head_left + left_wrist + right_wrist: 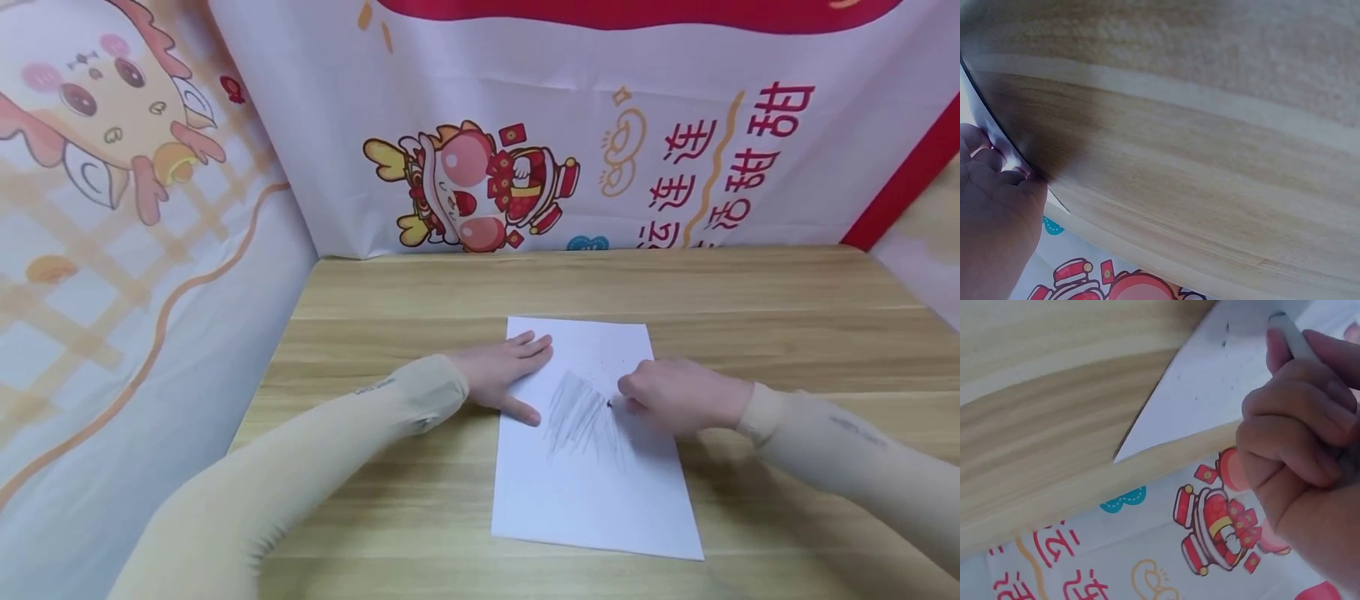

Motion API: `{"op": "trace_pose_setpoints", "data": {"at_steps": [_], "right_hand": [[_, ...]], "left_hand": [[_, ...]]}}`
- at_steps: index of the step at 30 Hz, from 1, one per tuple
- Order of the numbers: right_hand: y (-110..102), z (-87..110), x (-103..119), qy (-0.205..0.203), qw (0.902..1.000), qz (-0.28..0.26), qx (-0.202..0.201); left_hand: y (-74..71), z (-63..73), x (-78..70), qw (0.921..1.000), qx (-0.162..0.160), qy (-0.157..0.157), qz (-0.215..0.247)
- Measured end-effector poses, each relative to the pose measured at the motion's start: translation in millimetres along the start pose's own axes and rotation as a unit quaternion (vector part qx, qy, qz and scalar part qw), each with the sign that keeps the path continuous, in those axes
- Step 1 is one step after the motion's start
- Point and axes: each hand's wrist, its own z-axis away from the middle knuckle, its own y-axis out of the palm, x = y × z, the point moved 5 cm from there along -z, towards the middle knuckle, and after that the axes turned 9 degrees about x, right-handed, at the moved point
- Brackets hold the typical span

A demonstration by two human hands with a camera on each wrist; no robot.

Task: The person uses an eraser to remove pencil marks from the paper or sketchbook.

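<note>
A white sheet of paper (577, 508) lies on the wooden table, with grey pencil shading (576, 412) across its middle. My left hand (504, 372) rests on the sheet's left part, its fingers spread and the thumb apart. On the right side of the shading, my right hand (678, 396) pinches a white eraser (1294, 337) between thumb and fingers. The eraser's end is darkened and meets the paper in the head view. Its other end is hidden in the curled fingers. Small dark crumbs (1225, 337) lie on the paper close by.
The wooden table (375, 308) extends around the sheet on all sides. Behind it hangs a white cloth (330, 125) printed with red cartoon figures and writing. Another patterned cloth (112, 275) covers the left side.
</note>
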Motion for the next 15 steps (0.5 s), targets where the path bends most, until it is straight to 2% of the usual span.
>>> {"op": "trace_pose_setpoints", "data": {"at_steps": [4,8,11,15], "right_hand": [[-6.3,-24.6,-2.0,0.016,0.9994,-0.01,-0.028],[-7.1,-43.6,0.8,0.004,0.9978,0.045,-0.047],[-5.2,-38.4,2.5,-0.003,0.9969,0.072,-0.031],[-5.4,-13.3,6.0,-0.024,0.9969,0.075,-0.009]], "left_hand": [[0.8,2.2,-0.7,1.0,-0.006,0.007,-0.003],[1.0,1.7,0.0,0.9999,-0.01,0.009,-0.001],[-1.2,0.5,-1.0,0.9999,-0.011,0.009,-0.004],[-4.2,1.7,-1.9,0.9999,-0.011,0.004,-0.013]]}}
